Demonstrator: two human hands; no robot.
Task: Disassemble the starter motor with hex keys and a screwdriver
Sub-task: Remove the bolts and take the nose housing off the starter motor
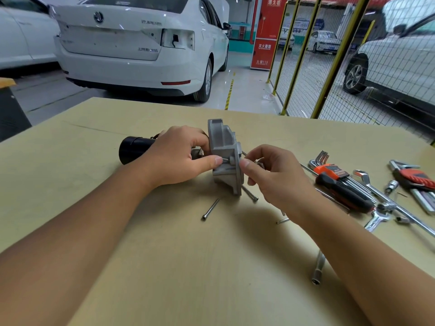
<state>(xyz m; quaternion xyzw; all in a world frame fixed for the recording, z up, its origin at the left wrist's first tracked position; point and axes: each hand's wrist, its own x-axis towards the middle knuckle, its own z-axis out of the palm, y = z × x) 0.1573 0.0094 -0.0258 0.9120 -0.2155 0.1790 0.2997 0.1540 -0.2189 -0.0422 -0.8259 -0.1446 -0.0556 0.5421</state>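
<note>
Starter motor (221,156) between left hand (174,156), right hand (275,175).

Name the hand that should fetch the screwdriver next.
Right, probably. The right hand lies beside the screwdriver, while the left hand grips the starter motor, steadying it.

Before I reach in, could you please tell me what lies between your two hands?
In the head view, the starter motor's grey housing stands between the left hand and the right hand; both thumbs are at its edge.
</note>
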